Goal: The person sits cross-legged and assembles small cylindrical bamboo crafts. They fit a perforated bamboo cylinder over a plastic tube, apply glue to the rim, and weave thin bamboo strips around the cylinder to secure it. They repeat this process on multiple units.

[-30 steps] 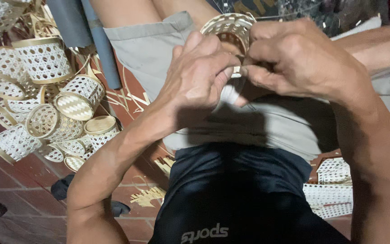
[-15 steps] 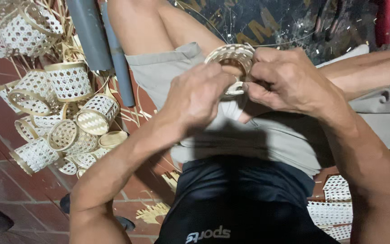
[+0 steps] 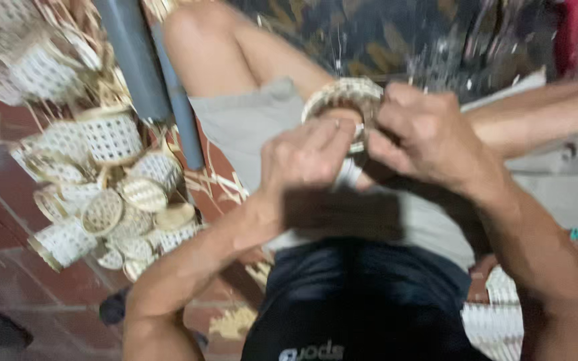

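Note:
A small round woven basket [image 3: 342,97] of pale bamboo strips sits between both hands above my lap. My left hand [image 3: 309,157] grips its lower left side, with the fingers curled over the rim. My right hand [image 3: 423,137] pinches the rim on the right side, and its thumb presses on the weave. Most of the basket's body is hidden behind the fingers. I sit with grey shorts and a dark shirt below the hands.
A heap of several finished small woven baskets [image 3: 102,194] lies on the red brick floor [image 3: 8,220] at the left. Two grey pipes [image 3: 148,73] lean behind it. Flat woven pieces [image 3: 503,314] lie at the lower right. Loose bamboo strips are scattered beside the heap.
The view has shifted, so hands and basket sit lower and further right in the picture. Both hands keep hold of the basket, and the fingers have shifted slightly along its rim.

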Demonstrator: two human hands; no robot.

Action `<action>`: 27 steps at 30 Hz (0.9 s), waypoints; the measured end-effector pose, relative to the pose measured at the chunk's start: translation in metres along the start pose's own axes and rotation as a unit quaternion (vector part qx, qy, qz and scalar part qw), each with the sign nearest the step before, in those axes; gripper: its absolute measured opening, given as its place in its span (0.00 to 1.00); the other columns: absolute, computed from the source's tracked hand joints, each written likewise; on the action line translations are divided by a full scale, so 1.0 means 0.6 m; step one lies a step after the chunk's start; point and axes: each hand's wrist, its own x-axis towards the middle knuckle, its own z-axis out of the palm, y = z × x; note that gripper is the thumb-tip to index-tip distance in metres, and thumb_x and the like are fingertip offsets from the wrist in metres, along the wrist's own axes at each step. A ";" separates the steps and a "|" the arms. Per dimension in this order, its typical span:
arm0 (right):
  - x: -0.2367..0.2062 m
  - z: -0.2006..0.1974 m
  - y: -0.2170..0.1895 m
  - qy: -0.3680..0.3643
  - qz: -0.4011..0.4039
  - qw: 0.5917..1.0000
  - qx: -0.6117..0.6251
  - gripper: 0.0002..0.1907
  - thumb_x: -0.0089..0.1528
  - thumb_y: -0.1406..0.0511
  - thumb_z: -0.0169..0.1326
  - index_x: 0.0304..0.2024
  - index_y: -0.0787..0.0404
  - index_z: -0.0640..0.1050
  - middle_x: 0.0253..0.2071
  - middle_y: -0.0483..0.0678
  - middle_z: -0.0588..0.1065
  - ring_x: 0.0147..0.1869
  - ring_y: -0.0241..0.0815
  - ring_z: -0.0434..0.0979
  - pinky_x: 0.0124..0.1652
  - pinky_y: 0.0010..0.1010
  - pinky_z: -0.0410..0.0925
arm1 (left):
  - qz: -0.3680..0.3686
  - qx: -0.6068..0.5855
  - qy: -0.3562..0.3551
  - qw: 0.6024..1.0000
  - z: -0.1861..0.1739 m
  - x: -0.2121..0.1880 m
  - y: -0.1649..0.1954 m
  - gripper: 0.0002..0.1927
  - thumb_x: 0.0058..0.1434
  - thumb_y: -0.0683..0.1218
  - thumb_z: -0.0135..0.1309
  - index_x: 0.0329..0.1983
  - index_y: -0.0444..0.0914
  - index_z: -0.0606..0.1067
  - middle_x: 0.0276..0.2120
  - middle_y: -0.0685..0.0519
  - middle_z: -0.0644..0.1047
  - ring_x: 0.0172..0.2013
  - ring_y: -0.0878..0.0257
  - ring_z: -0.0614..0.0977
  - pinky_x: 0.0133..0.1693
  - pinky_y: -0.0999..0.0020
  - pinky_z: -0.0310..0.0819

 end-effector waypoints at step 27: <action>-0.016 0.029 -0.007 0.106 -0.068 0.991 -0.037 0.09 0.59 0.73 0.62 0.28 0.66 0.74 0.27 0.51 0.68 0.26 0.47 0.71 0.27 0.38 0.67 | 0.015 0.076 0.114 0.990 0.038 -0.016 0.002 0.20 0.69 0.54 0.52 0.54 0.35 0.75 0.40 0.52 0.76 0.40 0.59 0.81 0.43 0.63 0.70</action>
